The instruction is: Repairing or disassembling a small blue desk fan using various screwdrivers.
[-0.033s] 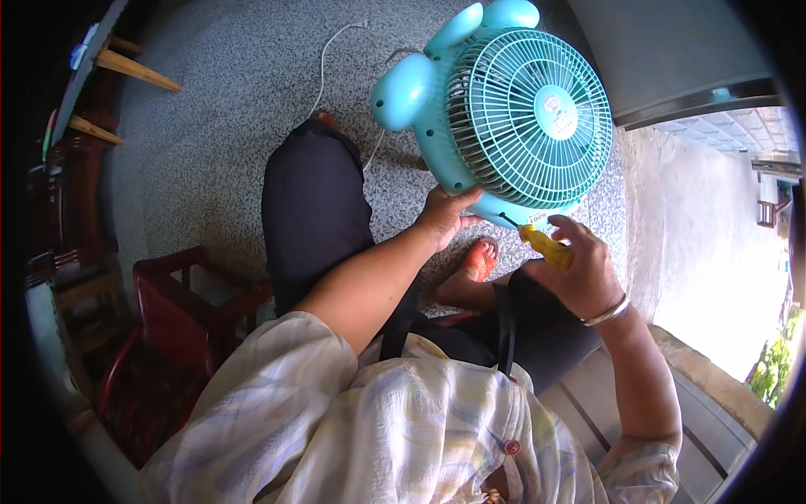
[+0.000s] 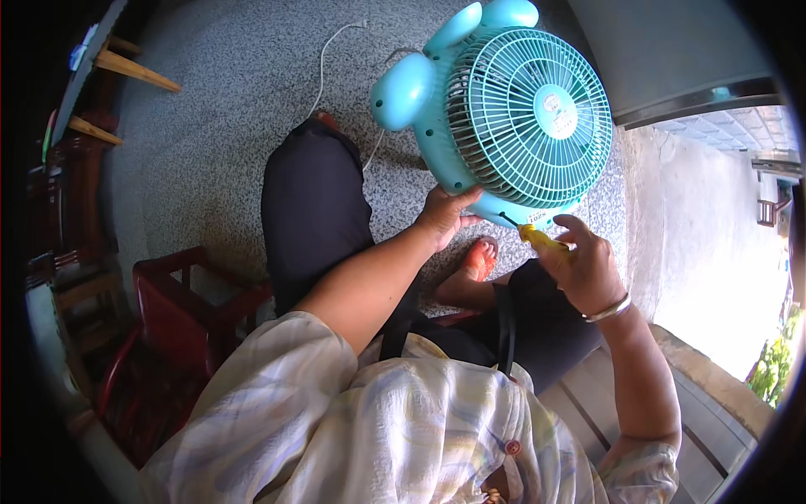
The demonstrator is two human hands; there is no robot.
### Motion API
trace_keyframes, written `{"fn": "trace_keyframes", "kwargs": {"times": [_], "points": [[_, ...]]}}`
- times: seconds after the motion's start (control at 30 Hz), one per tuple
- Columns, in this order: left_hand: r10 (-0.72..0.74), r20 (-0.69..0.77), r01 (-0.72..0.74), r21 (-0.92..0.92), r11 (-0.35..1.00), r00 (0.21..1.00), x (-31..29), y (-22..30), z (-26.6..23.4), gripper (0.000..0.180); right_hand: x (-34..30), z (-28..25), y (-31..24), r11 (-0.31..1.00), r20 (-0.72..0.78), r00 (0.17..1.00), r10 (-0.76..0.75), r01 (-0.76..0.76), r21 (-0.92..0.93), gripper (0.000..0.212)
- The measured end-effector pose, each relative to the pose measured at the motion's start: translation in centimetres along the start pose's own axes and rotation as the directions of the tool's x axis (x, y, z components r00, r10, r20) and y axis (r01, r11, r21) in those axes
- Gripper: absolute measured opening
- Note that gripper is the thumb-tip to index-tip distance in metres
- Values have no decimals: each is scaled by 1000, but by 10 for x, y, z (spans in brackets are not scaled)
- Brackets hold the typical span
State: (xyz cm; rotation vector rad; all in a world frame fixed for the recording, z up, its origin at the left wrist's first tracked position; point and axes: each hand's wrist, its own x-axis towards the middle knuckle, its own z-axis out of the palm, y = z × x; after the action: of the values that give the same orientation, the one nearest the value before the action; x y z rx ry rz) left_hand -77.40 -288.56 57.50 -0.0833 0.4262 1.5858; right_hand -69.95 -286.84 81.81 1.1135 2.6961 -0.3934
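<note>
A turquoise electric fan [image 2: 432, 155] with a round slatted grille and rounded lobes at its far end tilts in front of me. My left hand [image 2: 445, 218] grips its near lower edge, thumb on the housing and fingers underneath. In my right hand [image 2: 583, 265] is a screwdriver [image 2: 531, 236] with a yellow handle, its dark shaft pointing at the fan's near rim. Whether the tip sits in a screw hole, I cannot tell. Several dark holes dot the side of the housing. My right fingers cover most of the handle.
A white cord [image 2: 322, 71] with a plug runs over the speckled floor [image 2: 227, 109]. A dark red wooden chair [image 2: 172, 311] stands at my left. Wooden furniture legs [image 2: 138, 70] jut in at the far left. A grey door panel [image 2: 672, 50] and a bright doorway are at the right.
My right hand has turned slightly around the screwdriver, and its fingers now cover more of the yellow handle. The fan and my left hand look nearly unmoved.
</note>
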Motion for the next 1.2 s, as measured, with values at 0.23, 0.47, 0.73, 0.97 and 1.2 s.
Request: {"fn": "trace_keyframes", "kwargs": {"times": [0.23, 0.47, 0.73, 0.97, 1.2], "points": [[-17, 26, 17, -3, 1000, 1000, 9, 1, -4, 40, -2, 12, 9, 810, 93, 950, -297, 303, -502, 34], [3, 13, -4, 7, 1000, 1000, 7, -3, -7, 41, -7, 17, 23, 992, -44, 999, -4, -1, -126, 36], [-14, 40, 12, 32, 999, 999, 14, -6, -1, 41, -10, 12, 10, 877, -70, 931, -357, 309, -367, 47], [-7, 53, 6, 20, 1000, 999, 12, -3, 1, 42, -11, 13, 14, 933, 70, 989, -128, 144, -331, 39], [2, 52, -3, 21, 1000, 999, 11, -2, 4, 44, -9, 9, 13, 980, -83, 982, -172, 161, -117, 57]]}}
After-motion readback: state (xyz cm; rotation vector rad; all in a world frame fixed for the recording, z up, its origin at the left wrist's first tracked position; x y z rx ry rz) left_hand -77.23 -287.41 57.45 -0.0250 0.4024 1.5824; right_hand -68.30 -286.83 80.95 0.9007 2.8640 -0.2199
